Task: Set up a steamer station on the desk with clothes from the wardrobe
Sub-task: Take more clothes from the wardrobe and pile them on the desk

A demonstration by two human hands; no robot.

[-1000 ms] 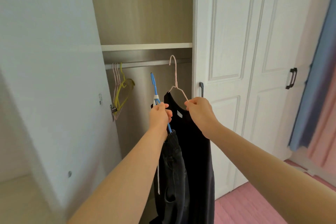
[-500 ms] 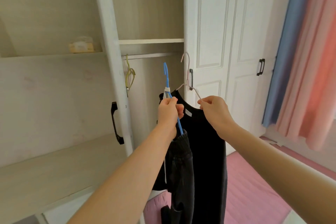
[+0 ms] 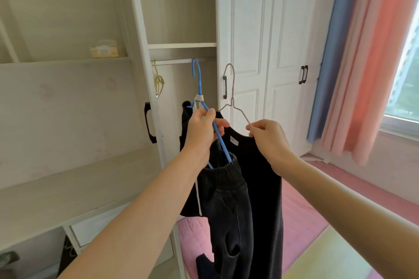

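Note:
My left hand (image 3: 202, 130) grips a blue hanger (image 3: 199, 88) by its arm; dark grey trousers (image 3: 229, 206) hang from it. My right hand (image 3: 268, 139) pinches the shoulder wire of a thin pale wire hanger (image 3: 231, 99) that carries a long black garment (image 3: 265, 188). Both hangers are held in the air in front of the open wardrobe (image 3: 181, 45), off its rail (image 3: 179, 61).
A yellow hanger (image 3: 158, 81) stays on the rail. The open wardrobe door (image 3: 140, 52) stands at left with a black handle (image 3: 148, 122). Closed white doors (image 3: 267, 52) are on the right, then blue and pink curtains (image 3: 353, 63). A pink mat (image 3: 301, 217) covers the floor.
Both hands have pulled the two hangers with the dark clothes out of the wardrobe, and my view has swung right and back, so the curtains and window show.

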